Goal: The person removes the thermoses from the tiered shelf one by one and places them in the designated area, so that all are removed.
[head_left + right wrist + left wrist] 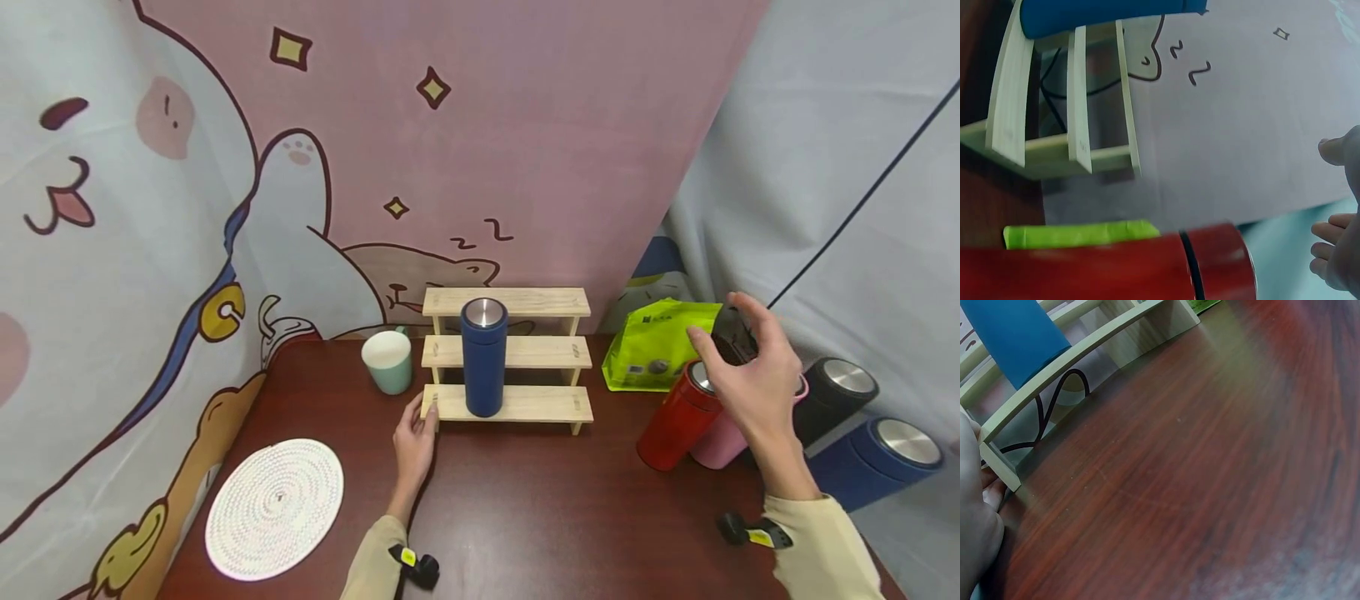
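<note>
My left hand grips the left end of a three-step wooden shelf, thumb by the bottom board. In the left wrist view its fingers curl round the end support. A blue bottle with a steel-topped lid stands upright on the bottom step. My right hand hovers over several bottles, thumb and fingers spread apart. The right wrist view shows nothing between them. Below it are a red bottle and a pink container, partly hidden. A dark object shows behind the spread fingers.
A bright green bag stands right of the shelf. Black and blue bottles stand at the far right. A mint-green mug is left of the shelf. A round white woven mat lies front left.
</note>
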Action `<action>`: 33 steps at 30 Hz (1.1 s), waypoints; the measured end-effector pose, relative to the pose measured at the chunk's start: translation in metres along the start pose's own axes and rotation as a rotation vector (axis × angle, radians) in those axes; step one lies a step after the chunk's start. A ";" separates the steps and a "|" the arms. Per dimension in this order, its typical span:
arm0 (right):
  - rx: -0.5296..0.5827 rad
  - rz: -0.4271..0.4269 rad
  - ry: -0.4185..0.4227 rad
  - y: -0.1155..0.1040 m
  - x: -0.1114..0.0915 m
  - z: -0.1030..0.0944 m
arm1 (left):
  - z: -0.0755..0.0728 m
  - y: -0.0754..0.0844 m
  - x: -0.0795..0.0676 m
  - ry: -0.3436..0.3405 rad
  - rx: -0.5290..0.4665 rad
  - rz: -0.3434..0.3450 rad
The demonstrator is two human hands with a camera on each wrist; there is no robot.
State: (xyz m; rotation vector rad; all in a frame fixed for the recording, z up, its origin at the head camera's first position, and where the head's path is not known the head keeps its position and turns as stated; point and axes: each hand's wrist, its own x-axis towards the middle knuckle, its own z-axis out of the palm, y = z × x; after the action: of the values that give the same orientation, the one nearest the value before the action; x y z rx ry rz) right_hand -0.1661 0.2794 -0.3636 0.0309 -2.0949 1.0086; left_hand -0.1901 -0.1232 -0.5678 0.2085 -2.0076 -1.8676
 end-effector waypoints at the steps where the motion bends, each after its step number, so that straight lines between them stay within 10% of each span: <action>1: 0.013 -0.001 -0.016 -0.002 0.002 0.004 | 0.000 0.000 0.000 0.002 0.002 0.002; 33: 0.243 -0.098 -0.175 -0.068 -0.003 0.106 | -0.002 0.001 0.000 -0.005 0.000 0.003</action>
State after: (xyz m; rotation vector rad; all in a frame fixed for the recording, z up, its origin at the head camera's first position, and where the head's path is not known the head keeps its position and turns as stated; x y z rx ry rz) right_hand -0.2092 0.1614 -0.3605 0.3523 -2.0904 1.2321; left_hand -0.1896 -0.1246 -0.5672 0.2014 -2.0101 -1.8676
